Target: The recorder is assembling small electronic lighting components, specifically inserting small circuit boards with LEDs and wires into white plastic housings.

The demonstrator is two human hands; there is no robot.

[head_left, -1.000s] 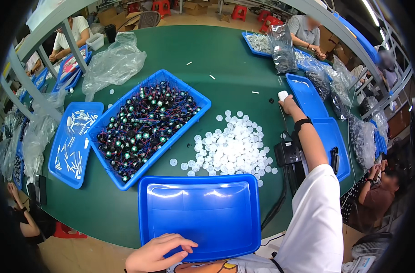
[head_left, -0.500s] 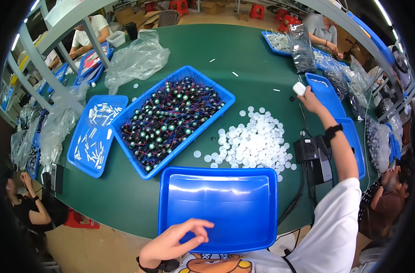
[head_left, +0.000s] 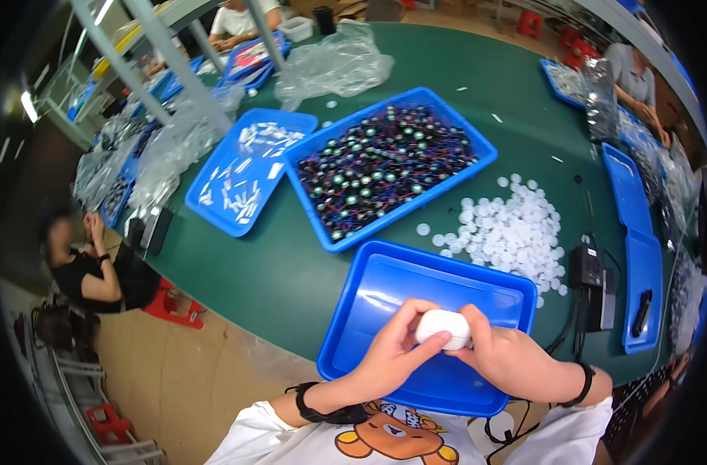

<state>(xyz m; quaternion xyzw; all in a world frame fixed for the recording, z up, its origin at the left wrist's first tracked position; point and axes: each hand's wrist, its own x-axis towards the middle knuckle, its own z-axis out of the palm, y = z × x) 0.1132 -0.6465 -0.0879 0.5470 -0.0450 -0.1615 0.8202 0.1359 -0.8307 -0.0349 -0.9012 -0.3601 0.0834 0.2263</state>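
The left hand (head_left: 396, 353) and right hand (head_left: 502, 358) meet close to the person's chest, both pinching one small white rounded case (head_left: 443, 326) between them: left fingers curl round its left end, right thumb and fingers close on its right end. The case is held just above the near blue tray (head_left: 384, 287), over that tray's bare floor. Beyond the tray's far right corner lies a loose heap of white round caps (head_left: 516, 229) on the green bench (head_left: 268, 271). Farther out, a larger blue tray of small dark wired parts (head_left: 384, 167) sits at a slant, with a smaller blue tray of white pieces (head_left: 245, 170) just beside it on the left. A black device (head_left: 590, 275) sits right of the near tray.
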